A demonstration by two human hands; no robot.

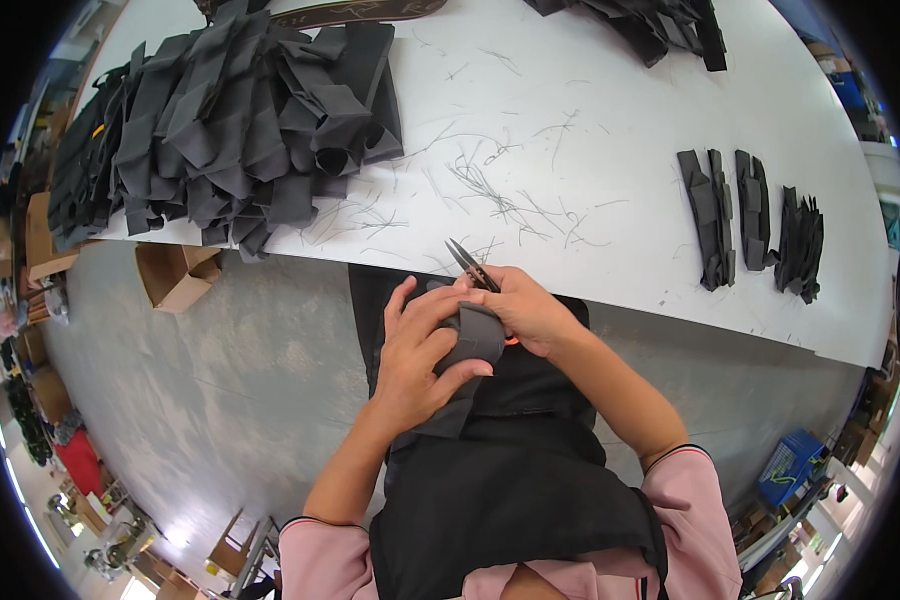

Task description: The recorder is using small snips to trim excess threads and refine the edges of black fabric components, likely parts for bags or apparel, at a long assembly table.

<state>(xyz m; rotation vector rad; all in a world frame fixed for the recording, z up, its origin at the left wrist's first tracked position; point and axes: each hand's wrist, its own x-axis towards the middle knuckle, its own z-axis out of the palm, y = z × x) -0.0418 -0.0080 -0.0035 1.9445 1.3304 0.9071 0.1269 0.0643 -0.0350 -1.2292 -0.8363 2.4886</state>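
Note:
My left hand is closed round a folded dark grey fabric strip, held over my lap near the table's front edge. Part of the strip hangs down below the fingers. In my right hand is a pair of thread snips, their dark blades pointing up and away from me with the tips slightly apart. A bit of orange shows under the right palm, perhaps the snips' handle. Both hands meet at the fabric's upper edge; the exact contact there is hidden by the fingers.
On the white table lies a big heap of dark grey fabric pieces at the left. Loose thread ends are scattered mid-table. Several flat fabric bundles lie at the right, more fabric at the back. A cardboard box stands below.

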